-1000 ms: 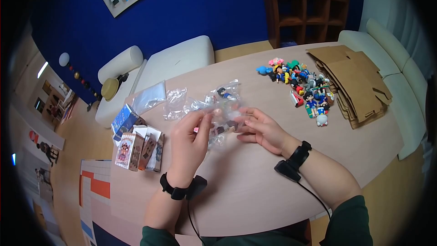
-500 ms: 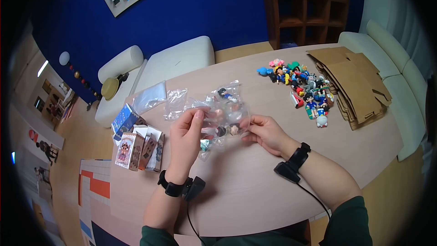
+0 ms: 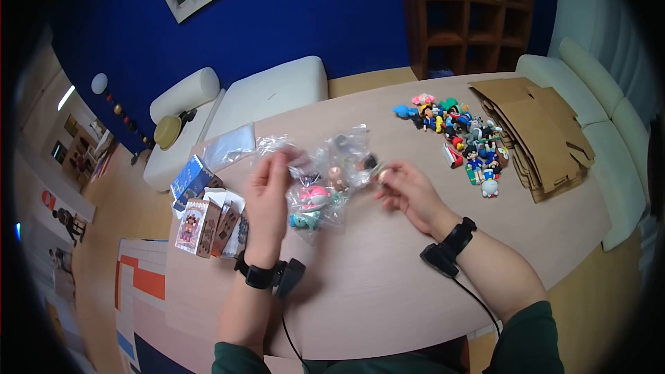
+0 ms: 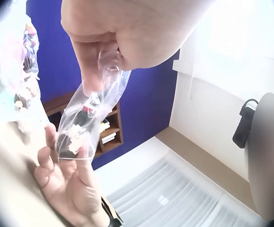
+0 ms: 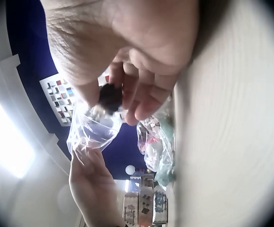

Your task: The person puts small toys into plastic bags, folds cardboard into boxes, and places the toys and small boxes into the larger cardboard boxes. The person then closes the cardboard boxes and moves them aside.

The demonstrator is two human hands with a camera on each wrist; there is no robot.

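My left hand (image 3: pixel 267 194) pinches one end of a clear plastic bag (image 4: pixel 111 94), which stretches across toward my right hand (image 3: pixel 412 197). At the bag's other end, my right thumb and fingers pinch a small dark-topped figurine (image 5: pixel 111 97); its lower part is blurred behind the film. Between and below the hands, several bagged figurines lie on the table, among them a pink one (image 3: pixel 315 196) and a teal one (image 3: pixel 305 220).
Small printed boxes (image 3: pixel 197 227) and a blue box (image 3: pixel 194 183) stand at the left, with clear plastic sleeves (image 3: pixel 228 145) behind. Unwrapped figurines (image 3: pixel 454 125) form a pile at the right, beside flattened cardboard (image 3: pixel 537 121).
The hands have moved apart, the left one up and leftward, the right one slightly to the right. The bag with the figurine is now stretched between them, off the bagged figurines below.
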